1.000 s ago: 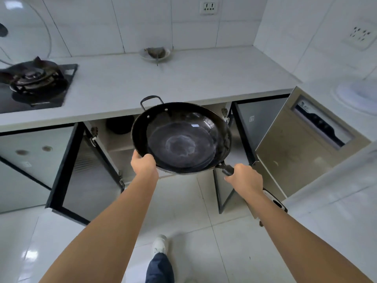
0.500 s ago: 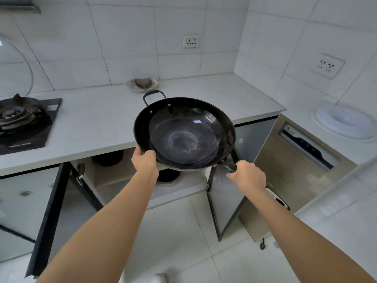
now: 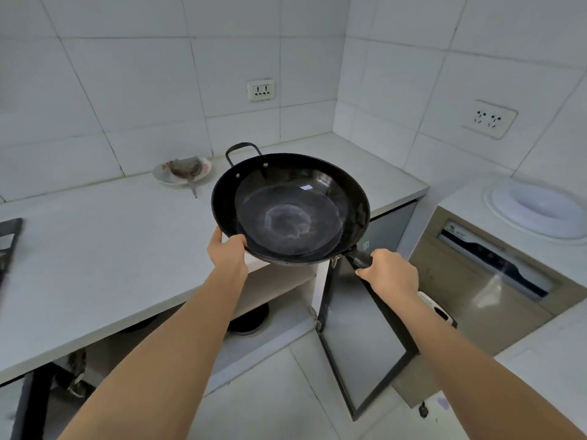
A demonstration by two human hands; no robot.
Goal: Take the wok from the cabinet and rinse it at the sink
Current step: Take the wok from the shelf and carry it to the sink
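Observation:
A black round wok (image 3: 289, 214) with a small loop handle at its far side is held in the air over the front edge of the white counter (image 3: 104, 249). My left hand (image 3: 228, 253) grips its near-left rim, thumb over the edge. My right hand (image 3: 389, 272) grips the long dark handle at the wok's lower right. The wok's inside is empty, with a pale ring mark in the middle. Below it the cabinet (image 3: 276, 300) stands open. No sink is in view.
An open cabinet door (image 3: 359, 338) juts out below my right arm. A dish with scraps (image 3: 182, 171) sits at the back of the counter. A built-in appliance (image 3: 486, 281) and a white round lid (image 3: 536, 208) are at right. The hob's corner (image 3: 8, 239) shows at far left.
The wok has risen from in front of the open cabinet to above counter level, both hands keeping their grip. The view has tilted up and swung right.

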